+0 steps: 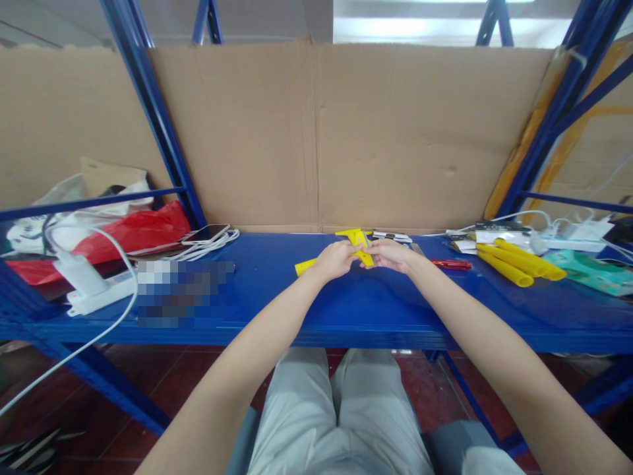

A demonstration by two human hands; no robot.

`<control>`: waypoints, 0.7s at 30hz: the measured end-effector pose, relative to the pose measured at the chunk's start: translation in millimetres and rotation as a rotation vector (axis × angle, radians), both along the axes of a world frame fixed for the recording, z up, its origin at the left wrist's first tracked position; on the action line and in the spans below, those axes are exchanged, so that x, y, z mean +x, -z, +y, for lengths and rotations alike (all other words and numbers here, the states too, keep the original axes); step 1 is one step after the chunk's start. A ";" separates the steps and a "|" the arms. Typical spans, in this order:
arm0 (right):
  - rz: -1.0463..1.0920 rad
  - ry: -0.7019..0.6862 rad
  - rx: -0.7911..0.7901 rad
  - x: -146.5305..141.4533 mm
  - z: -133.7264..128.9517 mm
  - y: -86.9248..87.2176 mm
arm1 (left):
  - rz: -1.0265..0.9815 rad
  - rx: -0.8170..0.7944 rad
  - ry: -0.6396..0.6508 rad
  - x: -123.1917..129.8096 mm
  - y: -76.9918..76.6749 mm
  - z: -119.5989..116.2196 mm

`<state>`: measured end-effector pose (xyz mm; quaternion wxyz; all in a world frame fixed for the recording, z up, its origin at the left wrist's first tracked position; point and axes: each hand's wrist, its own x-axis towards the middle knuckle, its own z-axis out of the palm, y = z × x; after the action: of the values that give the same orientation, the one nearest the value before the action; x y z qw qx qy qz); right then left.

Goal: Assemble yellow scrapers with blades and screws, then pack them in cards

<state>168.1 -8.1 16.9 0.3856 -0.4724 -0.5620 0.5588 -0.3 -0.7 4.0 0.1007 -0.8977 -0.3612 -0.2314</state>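
Table point(277, 307), blue, runs across the view. Cardboard point(420, 132) stands along its back edge. Red bag point(138, 227) and power strip point(101, 297) toward the left end, well apart from the work.

Left hand point(336, 259) and right hand point(393, 254) meet over the table, nearer the back edge than the front, about mid-length. Left fingers narrow, pinching the yellow part from its left; right fingers narrow too, on its right side. Exact fingertip contact partly hidden.

Tubes point(514, 264), yellow, lie together toward the right end, loose, nobody touching them. Another yellow tube point(305, 266) shows just beside the left wrist, mostly covered by it; can't tell whether it touches or joins anything.

Yellow part point(357, 236) is up in both hands, bar-like top toward the back edge, narrower end toward the front edge. Step in hand looks like two-handed handling of this part, maybe adjusting or fitting it; too small to tell which. Next move seems to call for one hand bracing, the other working the part with small finger pressure, parts lined up straight.

Red tool point(451, 264) rests right of the right hand, unheld.
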 end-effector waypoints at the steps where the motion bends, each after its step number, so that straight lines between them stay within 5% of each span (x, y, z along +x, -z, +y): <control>1: -0.010 -0.018 -0.003 -0.6 -1.7 -0.4 | -0.006 0.002 0.008 -0.1 0.5 0.6; 21: -0.005 -0.027 0.026 -3.3 -0.4 2.5 | 0.061 -0.019 -0.121 -0.4 5.8 -2.9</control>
<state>164.9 -8.5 14.4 0.3830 -0.4612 -0.5763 0.5555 -0.7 -3.6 -1.7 0.1168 -0.8817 -0.4139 -0.1940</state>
